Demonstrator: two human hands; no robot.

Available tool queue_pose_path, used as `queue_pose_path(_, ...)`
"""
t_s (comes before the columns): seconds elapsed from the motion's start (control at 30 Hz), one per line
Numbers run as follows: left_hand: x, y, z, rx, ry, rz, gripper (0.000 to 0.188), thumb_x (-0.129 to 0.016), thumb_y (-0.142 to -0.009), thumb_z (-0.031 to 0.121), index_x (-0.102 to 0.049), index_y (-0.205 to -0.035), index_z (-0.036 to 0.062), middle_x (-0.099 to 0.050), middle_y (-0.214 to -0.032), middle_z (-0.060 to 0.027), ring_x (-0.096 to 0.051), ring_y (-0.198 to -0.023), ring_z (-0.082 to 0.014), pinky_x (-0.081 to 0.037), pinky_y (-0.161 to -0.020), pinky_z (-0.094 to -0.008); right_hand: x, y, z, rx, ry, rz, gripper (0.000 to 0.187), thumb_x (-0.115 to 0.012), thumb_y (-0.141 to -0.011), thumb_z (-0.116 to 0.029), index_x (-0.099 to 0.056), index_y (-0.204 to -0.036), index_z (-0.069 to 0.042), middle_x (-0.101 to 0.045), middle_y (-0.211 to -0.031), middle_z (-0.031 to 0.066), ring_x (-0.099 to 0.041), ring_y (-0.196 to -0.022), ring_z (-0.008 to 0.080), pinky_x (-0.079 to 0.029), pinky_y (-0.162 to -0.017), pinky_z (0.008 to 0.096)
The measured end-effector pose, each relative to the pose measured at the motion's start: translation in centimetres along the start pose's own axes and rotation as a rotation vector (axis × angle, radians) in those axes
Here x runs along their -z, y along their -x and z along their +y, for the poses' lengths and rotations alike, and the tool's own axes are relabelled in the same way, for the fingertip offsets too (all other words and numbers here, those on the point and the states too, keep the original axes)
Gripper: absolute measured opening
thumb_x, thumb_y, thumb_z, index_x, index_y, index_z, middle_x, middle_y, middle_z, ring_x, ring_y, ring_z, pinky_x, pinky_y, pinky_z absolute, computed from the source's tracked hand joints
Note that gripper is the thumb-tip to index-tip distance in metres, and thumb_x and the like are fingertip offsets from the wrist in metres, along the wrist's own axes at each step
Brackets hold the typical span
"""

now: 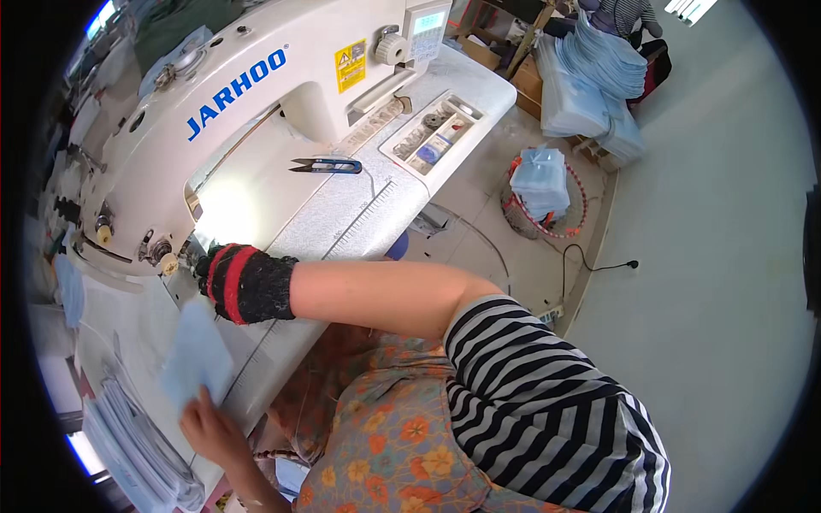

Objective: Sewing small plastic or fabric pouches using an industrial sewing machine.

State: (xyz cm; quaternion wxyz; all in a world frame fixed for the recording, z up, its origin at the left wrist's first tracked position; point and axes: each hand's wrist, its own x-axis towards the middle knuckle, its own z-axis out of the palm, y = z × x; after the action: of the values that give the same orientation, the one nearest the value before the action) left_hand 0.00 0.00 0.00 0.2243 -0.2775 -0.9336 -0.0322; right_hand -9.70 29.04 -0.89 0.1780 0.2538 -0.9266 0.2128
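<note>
Here, left of the frame's centre, a light blue piece [197, 352] sits over the pale surface [115, 333], its lower edge pinched by the left grip [210, 429]. The cuffed right grip [197, 263] is mostly hidden beside the sewing machine [256, 85]; I cannot tell its state.

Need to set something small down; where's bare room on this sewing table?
Bare tabletop: between thread snips and knit cuff; the corner beyond the parts tray. Crowded: near-left, around pale-blue cloth, left hand and fabric stack.
</note>
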Motion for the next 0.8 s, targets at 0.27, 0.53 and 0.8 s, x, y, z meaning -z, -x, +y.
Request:
queue_pose_path(0.27,-1.5,25.6,-3.1,0.379,0.240,-0.149,0.062,-0.061,-0.076,-0.007,-0.059,-0.136,0.0097,-0.055,-0.108,-0.0151,-0.058,-0.093,-0.0315,-0.049,-0.081,-0.0401,0.0,0.0,-0.3,0.027,0.026,0.040,0.020,-0.063,-0.072,-0.020,-0.065,-0.079,-0.002,-0.064,-0.083,0.0175,-0.064,-0.077,0.0356,-0.052,-0.070,0.0453)
queue_pose_path(0.53,-4.8,35.9,-1.1,0.945,-0.140,-0.267,0.042,-0.055,-0.082,0.003,-0.064,-0.123,0.0017,-0.064,-0.125,-0.0195,-0.062,-0.113,-0.0377,-0.051,-0.095,-0.0440,-2.3,1.2,5.2,0.132,-0.139,0.068,0.015,-0.053,-0.089,-0.009,-0.061,-0.099,-0.001,-0.066,-0.088,0.0124,-0.065,-0.084,0.0257,-0.052,-0.073,0.0353)
queue_pose_path(0.8,-7.4,31.4,2.7,1.300,0.068,-0.645,0.045,-0.054,-0.084,0.007,-0.058,-0.128,0.0061,-0.056,-0.125,-0.0204,-0.066,-0.098,-0.0404,-0.055,-0.083,-0.0482,1.3,0.6,4.1,0.157,-0.045,0.004,0.018,-0.059,-0.095,-0.006,-0.071,-0.109,-0.005,-0.069,-0.114,0.0135,-0.065,-0.107,0.0288,-0.049,-0.095,0.0354)
